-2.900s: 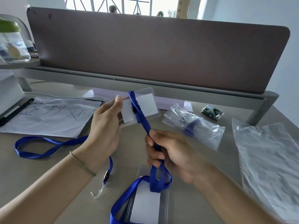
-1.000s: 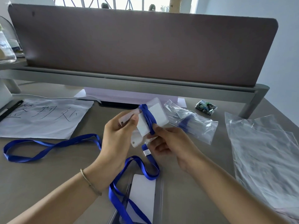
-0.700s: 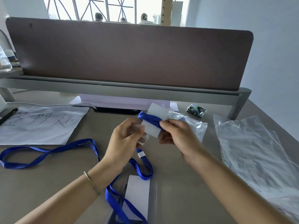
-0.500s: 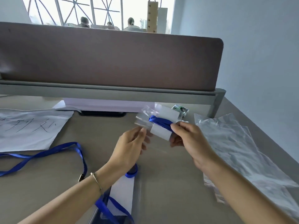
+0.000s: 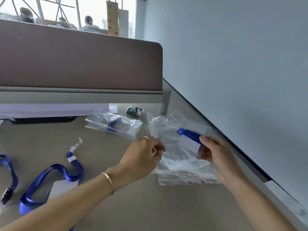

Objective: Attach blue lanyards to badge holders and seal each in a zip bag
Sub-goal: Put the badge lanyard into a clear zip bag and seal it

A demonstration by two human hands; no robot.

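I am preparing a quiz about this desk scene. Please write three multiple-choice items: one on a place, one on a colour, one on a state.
1. Where is the stack of empty zip bags?
A. at the right, under the hands
B. on the partition
C. on the far left

2. What colour is the lanyard wrapped round the badge holder?
A. red
B. blue
C. green

3. The right hand is
A. flat on the desk
B. holding nothing
C. gripping the wrapped badge holder

Key: 1 A, the stack lies below both hands; 2 B, the band is blue; 3 C, its fingers curl round the holder.
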